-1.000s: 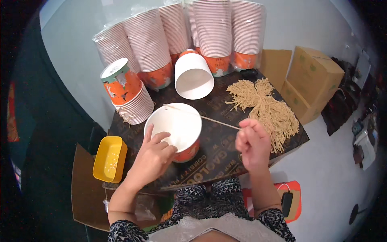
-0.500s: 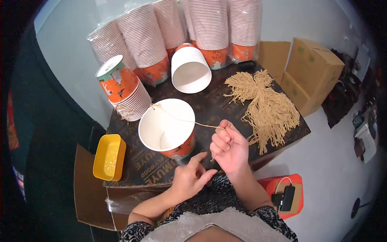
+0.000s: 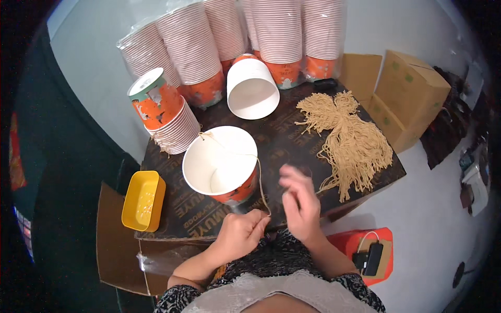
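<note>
An orange paper bucket [image 3: 242, 192] with a white inside stands upright at the table's near middle. A thin tan cord [image 3: 261, 180] is fixed at its far-left rim, crosses the mouth and hangs over the right side. My left hand [image 3: 241, 233], just in front of the bucket, is closed in a pinch on the cord's loose end. To its right, my right hand [image 3: 301, 206] is raised above the table edge, fingers apart and partly blurred, with nothing seen in it. A bundle of tan cords [image 3: 357, 143] lies at the right of the table.
Another bucket [image 3: 253, 94] lies on its side farther back. A stack of buckets [image 3: 162, 112] stands upside down at the left, near a yellow tub [image 3: 136, 201] holding small pale bits. Tall wrapped bucket stacks [image 3: 190, 47] line the back. Cardboard boxes [image 3: 412, 91] stand right.
The cord's end has passed from my right hand to my left, which has closed on it. My right hand has let go and opened. The cord now hangs down the bucket's right side.
</note>
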Available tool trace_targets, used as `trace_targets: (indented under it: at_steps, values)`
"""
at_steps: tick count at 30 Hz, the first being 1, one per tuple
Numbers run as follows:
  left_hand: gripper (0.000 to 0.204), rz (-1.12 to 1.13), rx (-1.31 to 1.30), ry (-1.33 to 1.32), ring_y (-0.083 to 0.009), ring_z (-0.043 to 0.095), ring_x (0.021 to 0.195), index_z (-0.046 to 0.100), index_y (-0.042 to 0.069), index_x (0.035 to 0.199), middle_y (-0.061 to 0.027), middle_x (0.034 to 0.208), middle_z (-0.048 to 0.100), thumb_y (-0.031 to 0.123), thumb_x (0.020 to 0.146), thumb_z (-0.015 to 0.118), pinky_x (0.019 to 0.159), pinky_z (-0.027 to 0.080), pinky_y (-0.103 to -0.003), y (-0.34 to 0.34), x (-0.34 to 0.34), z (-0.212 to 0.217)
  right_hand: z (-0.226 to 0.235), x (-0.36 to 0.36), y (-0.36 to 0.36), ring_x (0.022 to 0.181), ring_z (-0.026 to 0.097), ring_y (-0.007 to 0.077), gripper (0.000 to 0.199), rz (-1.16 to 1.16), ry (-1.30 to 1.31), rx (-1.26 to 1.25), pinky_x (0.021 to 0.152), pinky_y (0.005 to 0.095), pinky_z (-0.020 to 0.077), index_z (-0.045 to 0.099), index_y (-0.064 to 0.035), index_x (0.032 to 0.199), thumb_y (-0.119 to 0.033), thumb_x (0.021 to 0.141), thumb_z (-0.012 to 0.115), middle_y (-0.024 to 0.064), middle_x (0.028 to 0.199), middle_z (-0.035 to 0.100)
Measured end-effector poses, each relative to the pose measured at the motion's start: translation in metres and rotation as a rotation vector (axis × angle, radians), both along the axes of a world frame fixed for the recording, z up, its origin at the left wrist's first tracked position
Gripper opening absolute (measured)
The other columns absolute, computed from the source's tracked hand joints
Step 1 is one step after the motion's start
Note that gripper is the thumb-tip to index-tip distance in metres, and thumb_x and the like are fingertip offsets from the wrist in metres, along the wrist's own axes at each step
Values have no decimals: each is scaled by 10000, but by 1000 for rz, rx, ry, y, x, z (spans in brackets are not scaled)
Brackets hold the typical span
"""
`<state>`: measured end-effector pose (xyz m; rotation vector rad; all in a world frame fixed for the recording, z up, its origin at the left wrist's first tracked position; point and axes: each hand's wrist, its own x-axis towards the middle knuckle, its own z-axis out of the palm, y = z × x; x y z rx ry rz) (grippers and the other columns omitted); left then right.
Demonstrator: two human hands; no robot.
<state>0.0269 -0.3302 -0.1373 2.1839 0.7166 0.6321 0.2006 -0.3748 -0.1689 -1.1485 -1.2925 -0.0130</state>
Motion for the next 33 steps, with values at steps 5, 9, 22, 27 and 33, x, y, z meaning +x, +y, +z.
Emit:
trace_targets:
  at_steps: [5,9,22,27,33]
  values:
    - [86,-40,198,73,-404,620,621,659,29,894,-204,664,608,113,876,649,524,494,-452,4,-8,20,-4,-15,-19,884,699,254,170,459,209,-372,728,340,534,614,19,1081,-11,919,573,161,1008,688]
    - [72,-25,179,87,-380,633,619,668,21,874,-191,688,623,92,865,664,530,494,-428,8,-15,25,-6,-15,-15,677,639,194,57,436,143,-312,603,313,490,627,-1,946,-29,896,634,110,793,646]
    - [117,247,120,-257,-111,590,566,679,-20,812,-66,674,649,38,891,615,520,448,-249,10,-36,31,2,-35,14,466,395,82,177,146,106,13,445,254,313,573,-43,755,89,772,689,3,570,432]
    - [164,257,125,-258,-84,561,545,678,-17,790,-48,658,643,73,906,606,499,424,-236,10,-41,32,-1,-41,28,441,446,181,223,-13,-125,146,424,317,349,545,-59,743,95,725,706,47,575,432]
    - [159,268,136,-270,-92,572,553,678,-15,791,-50,659,648,68,903,601,507,432,-236,13,-45,27,-3,-43,31,492,521,263,226,-64,-228,131,438,375,413,522,-53,757,77,711,701,81,618,466]
